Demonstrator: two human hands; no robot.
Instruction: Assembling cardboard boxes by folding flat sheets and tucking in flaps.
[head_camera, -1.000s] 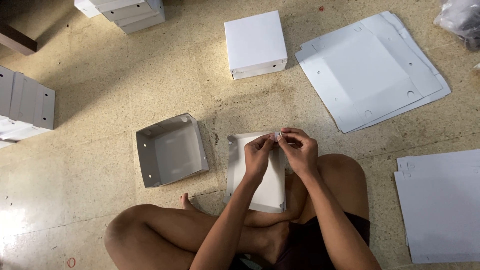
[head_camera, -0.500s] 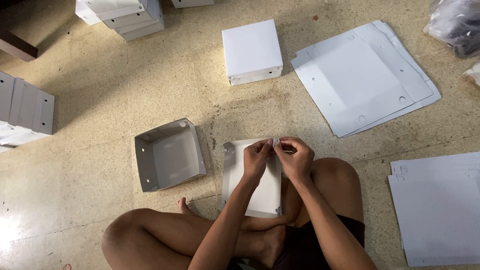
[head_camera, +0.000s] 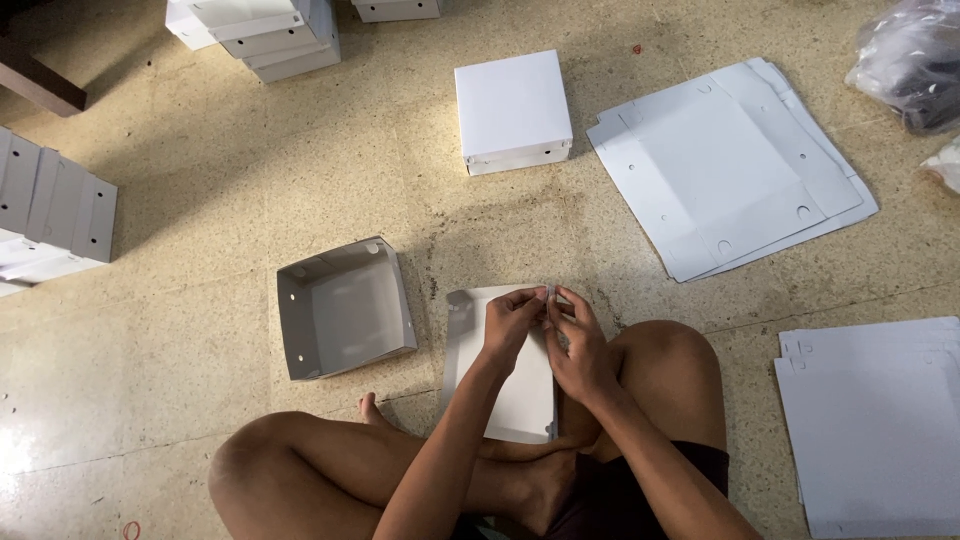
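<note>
Both hands (head_camera: 548, 328) at white half-folded box (head_camera: 505, 395) edge.

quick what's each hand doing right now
Left hand: fingers pinched on the top edge of the white box piece.
Right hand: pinching the same edge.

— What colours do I have on the feed?
— White closed box (head_camera: 513, 110), white flat cardboard sheets (head_camera: 725, 165), grey inside the open tray (head_camera: 345, 308).
— And the floor (head_camera: 200, 200)?
— I see speckled beige, stained darker.
</note>
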